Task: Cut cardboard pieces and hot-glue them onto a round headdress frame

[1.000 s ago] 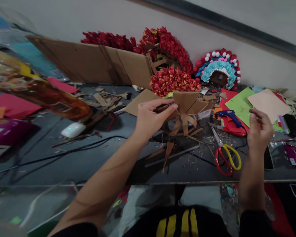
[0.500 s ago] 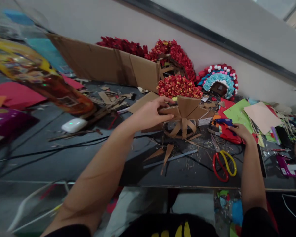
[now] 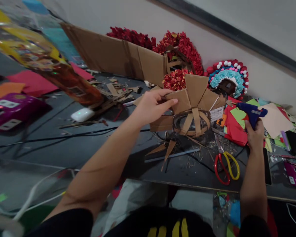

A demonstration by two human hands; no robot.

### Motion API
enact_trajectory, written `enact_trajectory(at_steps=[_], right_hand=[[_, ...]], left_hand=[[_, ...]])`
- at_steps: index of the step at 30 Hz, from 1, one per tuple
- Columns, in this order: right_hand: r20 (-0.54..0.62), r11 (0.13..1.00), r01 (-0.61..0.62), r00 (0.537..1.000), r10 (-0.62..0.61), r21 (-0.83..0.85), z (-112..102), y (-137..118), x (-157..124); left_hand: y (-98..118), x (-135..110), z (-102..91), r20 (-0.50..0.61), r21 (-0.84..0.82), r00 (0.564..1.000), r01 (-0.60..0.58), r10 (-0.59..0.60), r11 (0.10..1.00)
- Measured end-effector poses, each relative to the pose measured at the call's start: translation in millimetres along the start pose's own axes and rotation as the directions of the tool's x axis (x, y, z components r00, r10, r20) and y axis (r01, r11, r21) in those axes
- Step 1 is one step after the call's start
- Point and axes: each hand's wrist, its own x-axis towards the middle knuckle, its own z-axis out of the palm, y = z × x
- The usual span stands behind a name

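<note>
My left hand [image 3: 154,104] is closed on the left edge of a cardboard headdress frame [image 3: 196,90], thumb in front of a flat panel. The frame has fanned cardboard panels above a rounded cage of strips. In my right hand [image 3: 256,133] is a blue glue gun [image 3: 254,112], its nozzle pointing left toward the frame's right side, apart from it. Scissors [image 3: 225,164] with one red and one yellow handle lie in front of my right hand. Cardboard offcuts [image 3: 169,151] and a thin bluish strip [image 3: 172,155] rest before the frame.
A tilted-looking bottle of amber liquid [image 3: 74,84] and a purple power strip [image 3: 13,110] stand left. Behind are a cardboard sheet [image 3: 128,61], red ruffled pieces [image 3: 185,46] and a decorated headdress [image 3: 229,77]. Coloured paper [image 3: 273,120] lies right; black cables [image 3: 64,140] cross the table.
My right hand has lifted the glue gun off the papers and raised it, nozzle toward the frame. My left hand has raised and tipped the cardboard frame so its panels show more.
</note>
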Motion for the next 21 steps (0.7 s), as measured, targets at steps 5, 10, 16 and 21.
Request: enact_trajectory(at_steps=[5, 10, 16, 21], right_hand=[[-0.152, 0.969, -0.06, 0.983, 0.099, 0.239, 19.0, -32.2, -16.8], [-0.285, 0.926, 0.002, 0.952, 0.114, 0.378, 34.2, -50.4, -29.7], [-0.278, 0.919, -0.016, 0.951, 0.136, 0.395, 37.0, -50.7, -37.1], [-0.221, 0.95, 0.112, 0.974, -0.048, 0.29, 34.2, -49.8, -42.5]], left_hand=[[3.5, -3.3, 3.4, 0.128, -0.037, 0.992, -0.01, 0.015, 0.999], [-5.6, -1.9, 7.9, 0.286, -0.026, 0.958, 0.021, -0.012, 0.999], [-5.9, -2.3, 10.0, 0.105, 0.166, 0.992, -0.088, 0.071, 0.982], [3.5, -4.9, 10.3, -0.036, 0.142, 0.994, -0.1, 0.106, 0.985]])
